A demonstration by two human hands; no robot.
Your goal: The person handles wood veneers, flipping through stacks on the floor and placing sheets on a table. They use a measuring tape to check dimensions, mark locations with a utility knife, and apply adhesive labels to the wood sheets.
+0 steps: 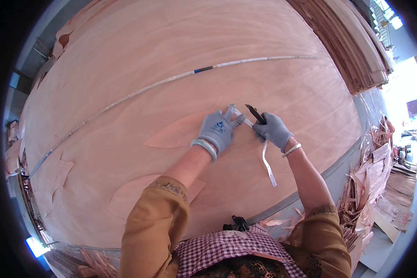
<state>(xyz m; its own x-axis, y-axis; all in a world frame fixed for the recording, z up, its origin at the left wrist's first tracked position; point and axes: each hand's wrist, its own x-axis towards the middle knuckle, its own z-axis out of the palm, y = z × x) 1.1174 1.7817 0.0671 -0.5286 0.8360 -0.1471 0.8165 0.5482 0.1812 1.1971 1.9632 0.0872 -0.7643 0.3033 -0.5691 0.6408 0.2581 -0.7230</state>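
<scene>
My left hand (218, 128), in a grey glove, rests on a large sheet of wood veneer (285, 90), its fingertips on the upper end of a white perforated tape strip (269, 170). To its right, my right hand (272, 129), gloved too, grips a dark-handled tool, perhaps a knife (255, 114), and pinches the same strip. The strip's free end hangs down below my right hand onto the sheet. A leaf-shaped veneer piece (175, 130) lies flat, partly under my left hand. Another veneer patch (135, 193) is partly hidden by my left sleeve.
A long thin pole or cord (149, 86), wrapped in places, crosses the sheet. Stacked veneer sheets (354, 45) stand at the upper right. Torn veneer scraps (365, 184) are heaped beyond the grey table edge (337, 165). A black object (237, 224) sits at my checked apron.
</scene>
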